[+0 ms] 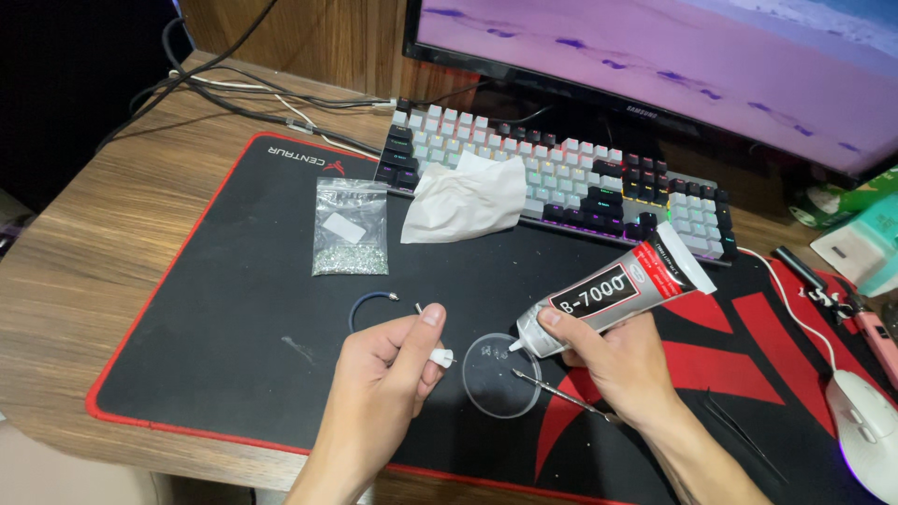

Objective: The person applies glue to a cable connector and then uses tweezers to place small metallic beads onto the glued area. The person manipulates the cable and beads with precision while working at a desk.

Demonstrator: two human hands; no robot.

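Head view shows the right hand (608, 360) gripping a glue tube (613, 290), its nozzle tipped down over the rim of a clear round dish (500, 379) on the black mat (234, 309). The left hand (388, 369) pinches a small white cap (440, 355) between thumb and fingers, just left of the dish. A thin metal pick (552, 391) lies across the dish's right edge, and a blue cord loop (369, 304) sits above the left hand. A gentle squeeze with the nozzle held low over the dish would probably keep the drop small and off the mat.
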